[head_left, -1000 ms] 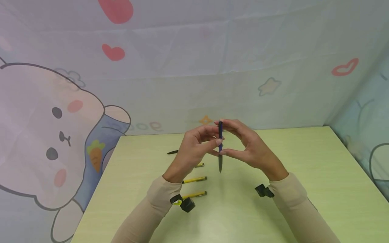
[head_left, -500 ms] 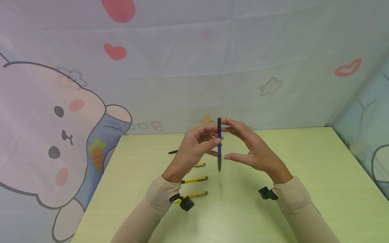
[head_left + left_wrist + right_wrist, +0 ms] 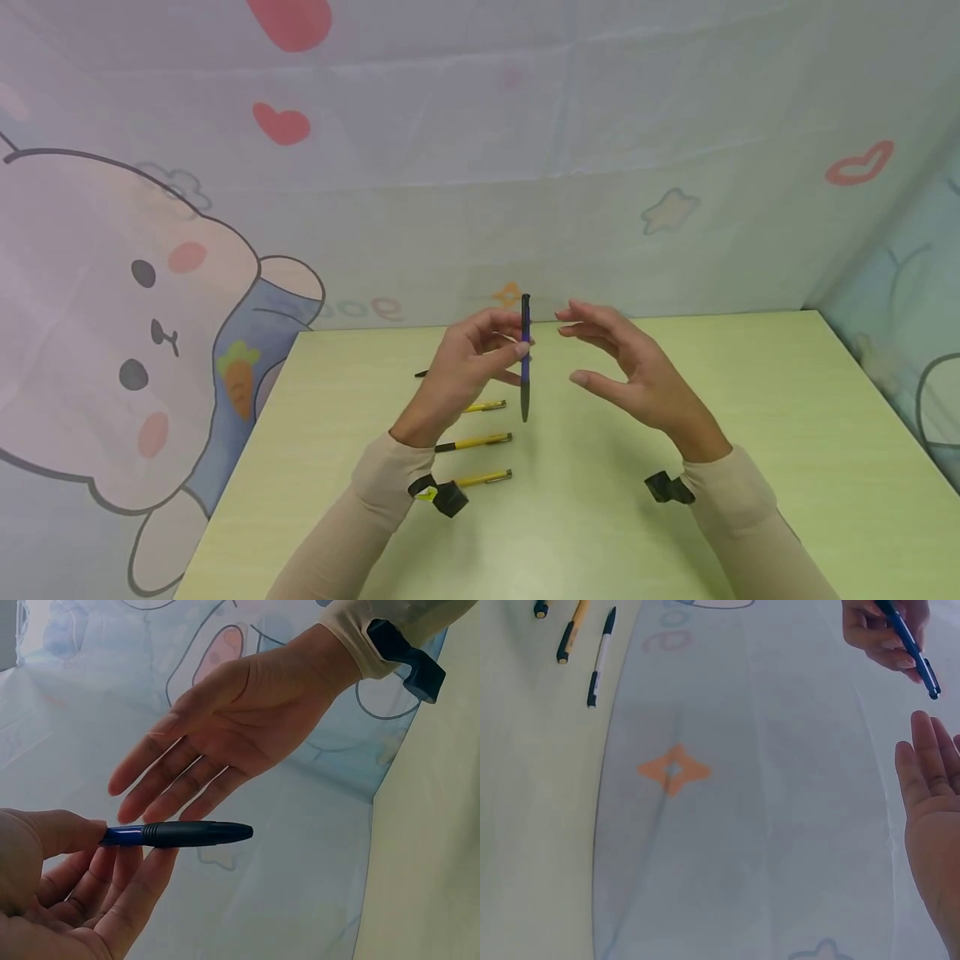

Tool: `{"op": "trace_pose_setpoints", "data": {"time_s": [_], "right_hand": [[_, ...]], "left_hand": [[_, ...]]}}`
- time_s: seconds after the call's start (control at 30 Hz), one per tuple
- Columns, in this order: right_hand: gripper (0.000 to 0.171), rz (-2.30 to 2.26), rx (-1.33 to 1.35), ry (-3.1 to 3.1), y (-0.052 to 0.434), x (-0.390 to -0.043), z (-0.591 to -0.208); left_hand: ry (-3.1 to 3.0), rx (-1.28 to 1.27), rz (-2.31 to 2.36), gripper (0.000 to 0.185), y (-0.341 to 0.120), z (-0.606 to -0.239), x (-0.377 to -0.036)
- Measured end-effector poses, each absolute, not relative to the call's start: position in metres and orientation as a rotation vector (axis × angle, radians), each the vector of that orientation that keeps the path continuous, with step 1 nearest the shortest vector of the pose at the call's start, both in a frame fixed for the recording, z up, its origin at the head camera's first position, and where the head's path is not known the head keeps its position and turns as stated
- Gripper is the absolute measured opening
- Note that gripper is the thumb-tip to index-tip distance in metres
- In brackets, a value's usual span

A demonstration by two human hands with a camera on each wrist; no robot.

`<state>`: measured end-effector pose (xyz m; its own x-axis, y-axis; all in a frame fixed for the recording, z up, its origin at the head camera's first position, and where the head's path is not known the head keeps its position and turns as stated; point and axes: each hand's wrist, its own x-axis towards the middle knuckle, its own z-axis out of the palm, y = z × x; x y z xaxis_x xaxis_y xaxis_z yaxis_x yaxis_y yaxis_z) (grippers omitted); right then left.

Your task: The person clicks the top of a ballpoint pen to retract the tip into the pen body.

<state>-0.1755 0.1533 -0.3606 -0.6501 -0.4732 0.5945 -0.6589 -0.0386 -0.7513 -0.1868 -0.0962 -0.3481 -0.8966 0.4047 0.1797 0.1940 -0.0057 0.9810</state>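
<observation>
Blue pen point(image 3: 525, 358) upright in left hand point(image 3: 468, 367) grip (tip down).

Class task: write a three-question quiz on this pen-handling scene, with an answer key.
1. Which hand grips the blue pen?
2. True or false: the right hand touches that pen.
3. How many yellow pens lie on the table in the head view?

Key:
1. The left hand, pinching it upright.
2. False; its fingers are spread, clear of the pen.
3. Three, beside the left forearm.
</observation>
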Motion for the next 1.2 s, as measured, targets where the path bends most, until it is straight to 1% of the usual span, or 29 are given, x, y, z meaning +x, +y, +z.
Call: {"op": "trace_pose_setpoints", "data": {"time_s": [0.2, 0.33, 0.6, 0.93, 1.2], "right_hand": [[0.062, 1.743, 1.228, -2.018, 0.158, -0.171, -0.363], [0.055, 1.721, 1.218, -2.017, 0.163, -0.169, -0.369], [0.052, 1.710, 1.133, -2.065, 0.175, -0.162, -0.377], [0.052, 1.730, 1.126, -2.050, 0.185, -0.158, -0.386], [0.055, 1.743, 1.139, -2.030, 0.192, -0.162, -0.403]], "left_hand": [[2.161, 0.604, 1.990, 0.023, -0.105, -0.353, -0.190], [2.211, 0.587, 1.951, 0.023, -0.112, -0.357, -0.193], [2.294, 0.569, 1.902, 0.022, -0.126, -0.367, -0.205], [2.372, 0.565, 1.827, 0.025, -0.140, -0.377, -0.218], [2.492, 0.580, 1.657, 0.026, -0.155, -0.397, -0.228]]}}
